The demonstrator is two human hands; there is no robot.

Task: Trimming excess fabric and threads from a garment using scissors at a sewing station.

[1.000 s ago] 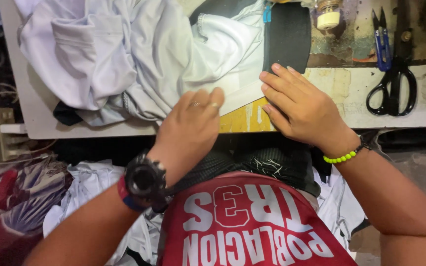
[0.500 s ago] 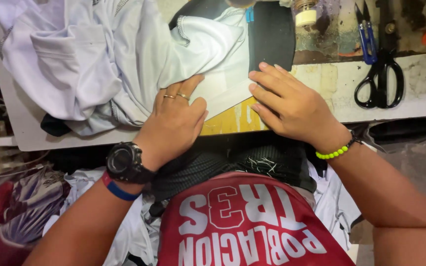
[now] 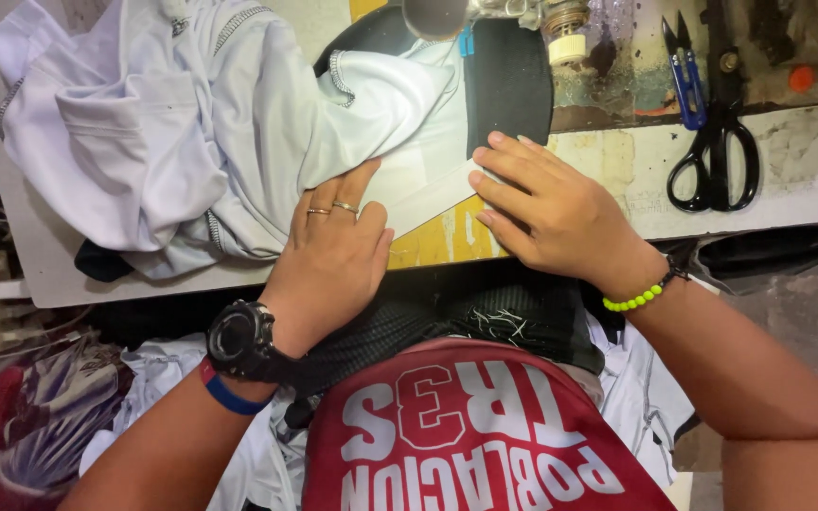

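Both hands pressing flat, open-palmed: left hand (image 3: 333, 248) and right hand (image 3: 551, 210) flattening white garment (image 3: 239, 142) at worktable (image 3: 807, 189) front edge; feeding needs steady alignment.

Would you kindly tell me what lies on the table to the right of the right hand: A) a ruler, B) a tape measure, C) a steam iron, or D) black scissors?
D: black scissors lie on the table to the right of the right hand, beside small blue thread snips.
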